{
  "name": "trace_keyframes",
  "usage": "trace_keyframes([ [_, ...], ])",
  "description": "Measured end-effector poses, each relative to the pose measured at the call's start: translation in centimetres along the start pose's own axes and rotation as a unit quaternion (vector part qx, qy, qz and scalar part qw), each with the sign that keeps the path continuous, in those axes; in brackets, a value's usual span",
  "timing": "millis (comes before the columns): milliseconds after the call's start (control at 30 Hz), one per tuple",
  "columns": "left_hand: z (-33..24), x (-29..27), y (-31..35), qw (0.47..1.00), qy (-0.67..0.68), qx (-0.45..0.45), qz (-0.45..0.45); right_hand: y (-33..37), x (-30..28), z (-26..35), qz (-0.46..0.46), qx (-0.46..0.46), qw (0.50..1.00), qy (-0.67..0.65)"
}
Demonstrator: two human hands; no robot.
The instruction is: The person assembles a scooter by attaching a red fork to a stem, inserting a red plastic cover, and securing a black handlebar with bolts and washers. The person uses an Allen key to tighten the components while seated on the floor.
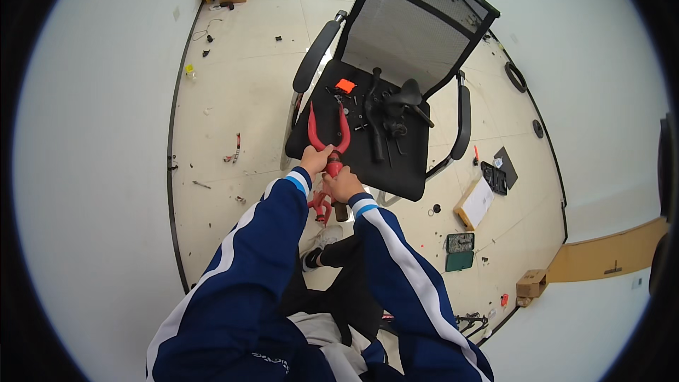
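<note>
Centrally, just below the middle of the frame, both hands gripped a red fork-shaped bicycle part [329, 143]. Its long axis ran nearly vertical in the picture: the two curved red legs pointed up and away from the person, spreading over the front edge of the black office chair [396, 170], while the stem end ran down between the hands toward a red piece below them. The left hand [315, 160] was clenched around the junction from the left side, and the right hand [344, 185] was wrapped around the stem just beneath it, touching a dark cylindrical end.

On the chair seat, above the fork's tips, lay a small orange block [344, 85], a black bicycle saddle [408, 94] and other dark parts. At the lower right of the frame, on the pale floor, sat a green case [460, 251] and a flat cardboard box [474, 202].
</note>
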State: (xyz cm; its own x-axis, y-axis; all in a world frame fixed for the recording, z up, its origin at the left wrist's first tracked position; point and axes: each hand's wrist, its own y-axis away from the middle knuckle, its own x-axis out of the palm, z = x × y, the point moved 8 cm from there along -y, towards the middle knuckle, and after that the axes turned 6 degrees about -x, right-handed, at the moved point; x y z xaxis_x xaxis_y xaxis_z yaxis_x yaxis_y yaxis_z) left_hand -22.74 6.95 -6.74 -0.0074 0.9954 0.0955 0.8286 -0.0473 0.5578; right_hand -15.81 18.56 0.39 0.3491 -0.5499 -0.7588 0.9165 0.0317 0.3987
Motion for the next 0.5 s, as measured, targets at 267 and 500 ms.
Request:
trace_keyframes([
  [267,0.5,0.9,1.6,0.998,0.069,0.001,0.006,1.5,0.2,-0.7,-0.023,-0.018,0.999,-0.031],
  [500,0.7,0.9,2.5,0.997,0.017,0.036,-0.064,3.6,-0.1,-0.8,-0.049,-0.028,0.998,-0.031],
])
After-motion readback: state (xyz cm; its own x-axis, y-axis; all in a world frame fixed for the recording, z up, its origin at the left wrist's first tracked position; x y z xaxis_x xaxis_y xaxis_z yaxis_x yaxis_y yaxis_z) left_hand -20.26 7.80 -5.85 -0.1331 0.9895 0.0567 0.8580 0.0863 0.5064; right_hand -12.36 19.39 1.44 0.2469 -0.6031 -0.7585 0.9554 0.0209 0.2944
